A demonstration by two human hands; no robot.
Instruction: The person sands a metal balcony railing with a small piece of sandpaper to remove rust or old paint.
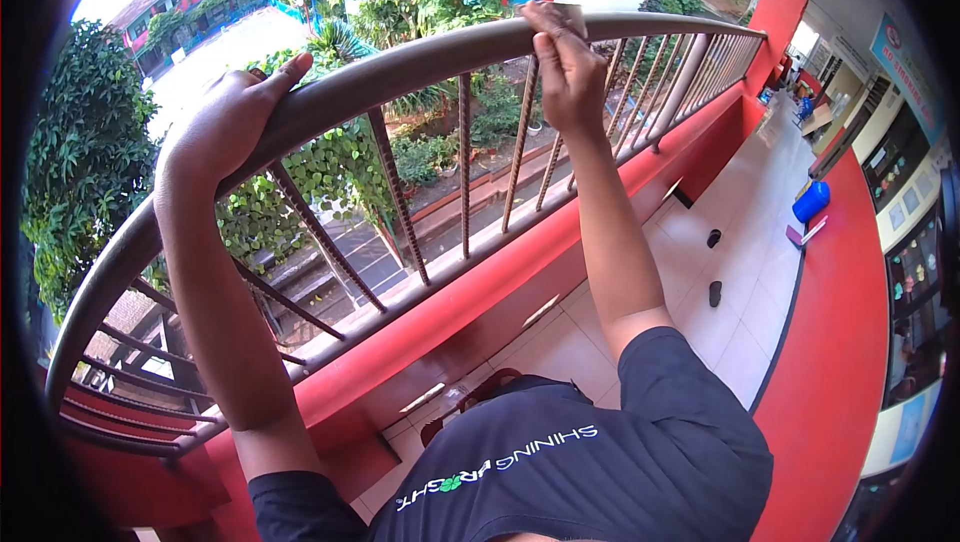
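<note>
A thick brown handrail (400,70) curves across the view, with ribbed metal bars (465,162) below it. On the left, my left hand (228,120) lies over the rail, thumb apart from the fingers, which are mostly hidden behind it. Farther along, my right hand (570,67) is closed at the rail's top, its fingers bent round a small greyish piece (575,18) that looks like sandpaper or cloth and touches the rail. Part of that piece is hidden by the fingers.
Beneath the bars runs a red ledge (450,312). Two dark sandals (714,294) lie on the tiled floor (690,242). A blue container (811,202) stands by the red wall (850,342) at right. Trees (90,152) and a courtyard show beyond the rail.
</note>
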